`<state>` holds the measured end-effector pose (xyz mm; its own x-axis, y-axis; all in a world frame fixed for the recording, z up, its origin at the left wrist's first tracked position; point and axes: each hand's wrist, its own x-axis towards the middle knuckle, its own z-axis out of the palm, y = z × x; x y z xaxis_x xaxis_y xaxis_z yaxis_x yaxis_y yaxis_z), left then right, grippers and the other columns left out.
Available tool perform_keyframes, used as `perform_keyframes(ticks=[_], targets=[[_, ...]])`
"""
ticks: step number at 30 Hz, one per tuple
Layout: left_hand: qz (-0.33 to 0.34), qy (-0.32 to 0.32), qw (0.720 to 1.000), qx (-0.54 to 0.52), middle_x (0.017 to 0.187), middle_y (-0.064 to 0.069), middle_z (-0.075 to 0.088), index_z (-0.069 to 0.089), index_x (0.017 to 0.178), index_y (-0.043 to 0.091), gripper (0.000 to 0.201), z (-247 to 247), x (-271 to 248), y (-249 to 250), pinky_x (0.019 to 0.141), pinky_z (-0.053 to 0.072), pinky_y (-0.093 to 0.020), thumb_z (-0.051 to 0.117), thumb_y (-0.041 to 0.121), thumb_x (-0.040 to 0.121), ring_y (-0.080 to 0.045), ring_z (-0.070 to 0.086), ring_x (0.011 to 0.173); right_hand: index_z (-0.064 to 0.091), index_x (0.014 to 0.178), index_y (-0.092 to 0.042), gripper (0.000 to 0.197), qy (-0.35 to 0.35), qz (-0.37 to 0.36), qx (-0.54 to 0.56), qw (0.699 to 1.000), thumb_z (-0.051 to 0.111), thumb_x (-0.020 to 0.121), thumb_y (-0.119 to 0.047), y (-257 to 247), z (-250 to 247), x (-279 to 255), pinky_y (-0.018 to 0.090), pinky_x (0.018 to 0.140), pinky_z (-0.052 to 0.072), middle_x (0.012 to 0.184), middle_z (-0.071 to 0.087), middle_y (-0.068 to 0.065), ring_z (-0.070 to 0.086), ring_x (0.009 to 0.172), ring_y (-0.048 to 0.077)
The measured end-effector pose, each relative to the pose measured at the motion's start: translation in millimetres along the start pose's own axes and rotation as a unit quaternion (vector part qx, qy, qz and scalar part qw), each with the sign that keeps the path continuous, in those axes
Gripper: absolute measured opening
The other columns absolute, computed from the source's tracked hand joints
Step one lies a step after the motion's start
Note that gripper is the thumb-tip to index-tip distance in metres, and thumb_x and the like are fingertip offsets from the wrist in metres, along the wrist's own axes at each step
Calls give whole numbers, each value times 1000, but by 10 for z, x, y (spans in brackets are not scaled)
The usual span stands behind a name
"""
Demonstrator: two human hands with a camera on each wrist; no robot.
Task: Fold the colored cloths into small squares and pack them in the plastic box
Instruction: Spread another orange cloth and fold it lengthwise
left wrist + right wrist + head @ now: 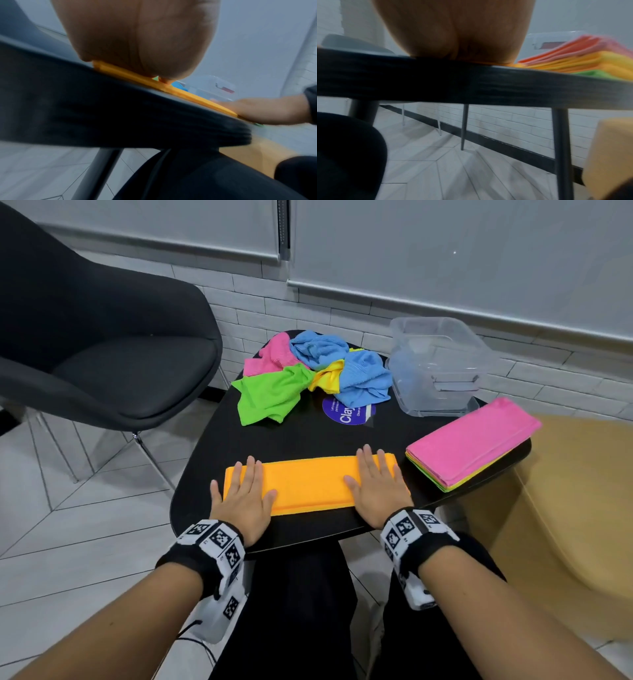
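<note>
We press both flat, released hands on the orange cloth (310, 486), a strip lying crosswise on the counter (301, 436) below the plastic box (436, 368), left hand (245, 494) and right hand (376, 487) at opposite ends.

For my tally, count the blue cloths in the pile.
2: one blue cloth at the pile's back, another at its right beside the plastic box. More may be hidden underneath.

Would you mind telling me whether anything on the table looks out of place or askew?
The stack of folded cloths pokes past the table's right edge, and the plastic box overhangs too. Both could tip; nothing else looks odd.
</note>
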<state>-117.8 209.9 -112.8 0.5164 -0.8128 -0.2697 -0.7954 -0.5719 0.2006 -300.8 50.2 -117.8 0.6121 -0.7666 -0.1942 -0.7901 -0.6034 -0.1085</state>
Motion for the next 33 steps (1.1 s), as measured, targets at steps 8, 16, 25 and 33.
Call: perform_keyframes(ticks=[8, 16, 25, 33], targets=[[-106, 63, 984, -131, 160, -4, -14, -5, 152, 9, 59, -20, 112, -54, 118, -3, -46, 19, 33, 104, -21, -11, 147, -4, 153, -14, 62, -25, 30, 35, 999, 19, 103, -42, 136, -107, 36, 47, 119, 6, 161, -7, -1, -11, 147, 23], [-141, 125, 937, -293, 160, -11, 5, 34, 137, 5, 41, -110, 110, -58, 120, -1, -42, 46, 14, 99, -24, 1, 148, 40, 130, -10, 45, 44, 27, -17, 999, 58, 88, -17, 77, -432, 148, 35, 94, 42, 131, 40, 13, 39, 123, 31], [-75, 259, 904, -332, 78, -6, 54, 46, 86, 9, 19, -311, -52, -109, 66, 38, -32, 64, 8, 87, -22, 50, 70, 60, 82, -13, 9, 78, 27, 259, 962, 67, 77, -12, 298, -788, 82, 25, 64, 43, 85, 58, 1, 56, 84, 18], [70, 225, 879, -413, 82, -14, 52, 37, 100, 15, 33, -692, 4, 523, 61, 42, -37, 66, 11, 86, -27, 49, 67, 46, 111, -10, 42, 176, 95, 337, 920, 73, 80, -16, 1038, -1229, -44, 25, 71, 36, 97, 47, 1, 45, 91, 17]])
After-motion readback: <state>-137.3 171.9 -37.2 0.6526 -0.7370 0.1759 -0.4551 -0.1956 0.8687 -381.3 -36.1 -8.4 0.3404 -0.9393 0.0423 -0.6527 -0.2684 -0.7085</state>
